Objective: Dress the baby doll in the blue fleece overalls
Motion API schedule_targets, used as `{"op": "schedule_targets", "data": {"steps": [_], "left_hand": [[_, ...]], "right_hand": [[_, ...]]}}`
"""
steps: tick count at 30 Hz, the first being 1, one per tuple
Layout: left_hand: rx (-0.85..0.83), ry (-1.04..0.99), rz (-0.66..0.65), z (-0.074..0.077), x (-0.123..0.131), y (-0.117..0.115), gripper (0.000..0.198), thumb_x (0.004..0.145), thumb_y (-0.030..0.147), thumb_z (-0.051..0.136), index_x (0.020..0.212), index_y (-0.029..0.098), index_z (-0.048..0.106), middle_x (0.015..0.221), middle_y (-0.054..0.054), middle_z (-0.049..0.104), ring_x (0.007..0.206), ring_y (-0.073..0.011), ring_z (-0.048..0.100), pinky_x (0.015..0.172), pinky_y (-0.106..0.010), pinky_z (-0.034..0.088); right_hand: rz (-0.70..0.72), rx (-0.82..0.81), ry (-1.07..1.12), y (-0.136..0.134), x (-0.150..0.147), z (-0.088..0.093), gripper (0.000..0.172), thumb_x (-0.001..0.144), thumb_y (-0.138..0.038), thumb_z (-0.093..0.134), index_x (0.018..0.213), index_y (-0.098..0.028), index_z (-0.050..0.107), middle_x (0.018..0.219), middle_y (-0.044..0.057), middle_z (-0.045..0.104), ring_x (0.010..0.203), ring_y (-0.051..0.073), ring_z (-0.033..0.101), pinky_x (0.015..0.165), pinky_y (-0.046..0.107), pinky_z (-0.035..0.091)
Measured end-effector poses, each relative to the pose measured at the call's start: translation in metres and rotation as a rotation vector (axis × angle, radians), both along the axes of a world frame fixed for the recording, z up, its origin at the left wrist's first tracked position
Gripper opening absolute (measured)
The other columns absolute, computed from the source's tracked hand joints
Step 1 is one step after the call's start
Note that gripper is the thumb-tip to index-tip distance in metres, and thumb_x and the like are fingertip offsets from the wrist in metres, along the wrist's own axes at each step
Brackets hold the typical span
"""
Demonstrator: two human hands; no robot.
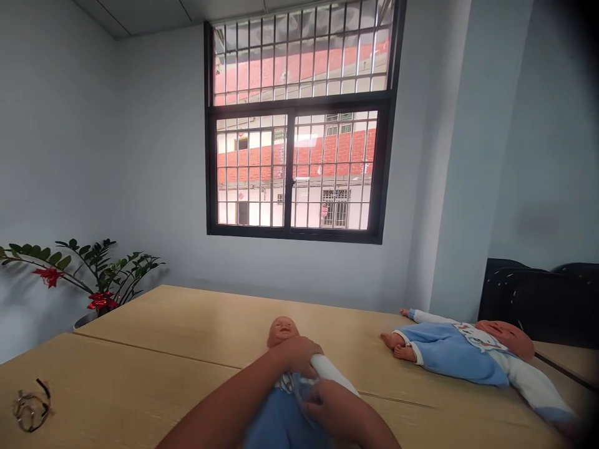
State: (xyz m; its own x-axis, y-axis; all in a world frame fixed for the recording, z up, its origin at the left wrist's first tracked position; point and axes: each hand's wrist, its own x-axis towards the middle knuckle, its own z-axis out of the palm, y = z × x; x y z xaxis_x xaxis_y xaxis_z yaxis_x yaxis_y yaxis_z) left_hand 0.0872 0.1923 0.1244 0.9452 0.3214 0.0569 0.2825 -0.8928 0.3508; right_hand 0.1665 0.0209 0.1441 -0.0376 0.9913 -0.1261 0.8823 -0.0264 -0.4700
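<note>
A baby doll [283, 329] lies face up in front of me, its head pointing away. It wears white sleeves and light blue trousers [276, 419]. Across its upper chest, just below the chin, lies my left hand [302, 357], fingers bent over the clothing by the white sleeve [334, 372]. Lower on the chest, my right hand [327, 402] is closed, thumb and fingers pinching light blue cloth [301, 388] of the outfit. The fingertips of both hands are partly hidden, and my forearms cover much of the doll's body.
A second doll [453, 352] in a similar outfit lies on its back on the wooden table [196, 318] at the right. Eyeglasses [32, 405] rest at the left. Beyond are a potted plant [100, 280], black chairs [547, 302] and a barred window [292, 168].
</note>
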Motion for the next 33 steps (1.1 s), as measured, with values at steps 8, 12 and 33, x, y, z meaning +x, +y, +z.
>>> {"op": "schedule_targets", "data": {"steps": [8, 12, 33], "left_hand": [[-0.140, -0.250, 0.164, -0.006, -0.088, -0.001, 0.027, 0.094, 0.032, 0.051, 0.103, 0.020, 0.074, 0.101, -0.006, 0.074, 0.093, -0.0198, 0.065, 0.085, -0.030, 0.048], [-0.250, -0.264, 0.178, -0.031, -0.131, 0.012, 0.032, 0.087, 0.032, 0.060, 0.115, 0.021, 0.071, 0.123, -0.006, 0.070, 0.108, -0.0207, 0.063, 0.086, -0.028, 0.049], [-0.612, -0.369, 0.239, -0.084, -0.142, 0.052, 0.020, 0.068, 0.032, 0.074, 0.074, 0.016, 0.065, 0.085, 0.000, 0.064, 0.080, -0.0147, 0.052, 0.073, -0.024, 0.041]], "right_hand": [[-0.048, -0.035, 0.037, 0.001, 0.005, -0.001, 0.035, 0.085, -0.030, 0.057, 0.056, -0.020, 0.041, 0.054, -0.005, 0.036, 0.055, 0.011, 0.031, 0.054, 0.029, 0.022], [-0.073, -0.031, -0.014, 0.008, 0.003, -0.002, 0.031, 0.089, -0.035, 0.055, 0.062, -0.019, 0.055, 0.058, -0.003, 0.049, 0.056, 0.012, 0.039, 0.055, 0.029, 0.023], [0.252, 0.121, 0.043, 0.128, -0.029, -0.003, 0.035, 0.094, -0.023, 0.049, 0.120, -0.021, 0.072, 0.121, 0.009, 0.073, 0.114, 0.023, 0.064, 0.096, 0.032, 0.046]]}}
